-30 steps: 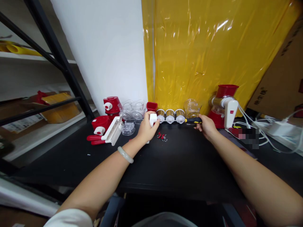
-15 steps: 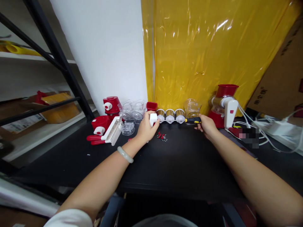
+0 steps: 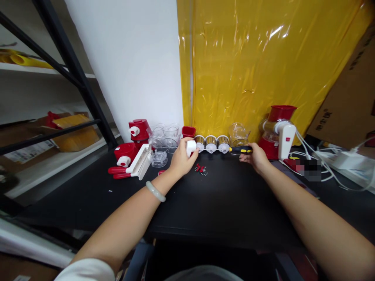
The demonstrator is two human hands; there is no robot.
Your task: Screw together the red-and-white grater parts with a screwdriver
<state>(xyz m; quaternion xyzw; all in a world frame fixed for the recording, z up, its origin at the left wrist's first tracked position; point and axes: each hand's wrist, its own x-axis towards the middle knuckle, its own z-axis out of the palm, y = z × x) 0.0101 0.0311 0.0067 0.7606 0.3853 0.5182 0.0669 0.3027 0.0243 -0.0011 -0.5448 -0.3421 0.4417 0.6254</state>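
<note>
My left hand (image 3: 182, 159) is closed around a white plastic part (image 3: 191, 146); the rest of that part is hidden by my fingers. In my right hand (image 3: 255, 157) is a black and yellow screwdriver (image 3: 240, 149), held level by the end of its handle. Its long shaft points left, and the tip reaches the white part. Below and between my hands, small red pieces and several screws (image 3: 201, 169) lie in a loose pile on the black table (image 3: 222, 207). Behind the shaft stand three grater drums (image 3: 211, 143) with white ends.
Red grinder bodies (image 3: 125, 153) and white handle arms with red grips (image 3: 140, 162) sit at the left, beside clear plastic cups (image 3: 164, 134). An assembled red and white drum grater (image 3: 281, 132) stands at the right near white cables and a power strip (image 3: 351, 160). A shelf rack (image 3: 79, 88) borders the left.
The fingers of my right hand have shifted slightly on the screwdriver handle, showing more of its yellow marks. My left hand keeps hold of the white part.
</note>
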